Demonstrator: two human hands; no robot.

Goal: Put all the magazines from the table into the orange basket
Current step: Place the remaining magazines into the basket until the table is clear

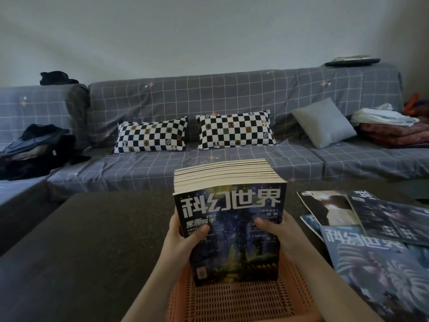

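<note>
Right now both forearms reach forward from the bottom of the view and meet around a thick stack of magazines [228,219]. The left hand [184,231] clamps the stack's left edge, thumb pressed flat on the front cover and the fingers hidden behind. The right hand [277,228] grips the right edge the same way, thumb on the cover, fingers wrapped out of sight at the back. The stack stands on end and leans away from the camera, so its pale page edges face up and the dark cover with large white characters faces the viewer.

The stack's lower end sits inside the orange basket [239,300], which lies on the dark table [81,240] directly below the hands. The basket's slotted floor shows bare in front of the stack; whether the stack's bottom edge touches that floor I cannot tell. Both wrists cross over the basket's side walls.

To the right of the basket, loose magazines [376,240] still lie flat on the table, overlapping one another in a rough fan; the nearest one, with a blue cover, is just beside the right forearm.

Beyond the table runs a grey grid-patterned sofa [232,98] holding two checkered pillows [151,137], a plain grey cushion [323,123], and heaps of clothes at either end.
</note>
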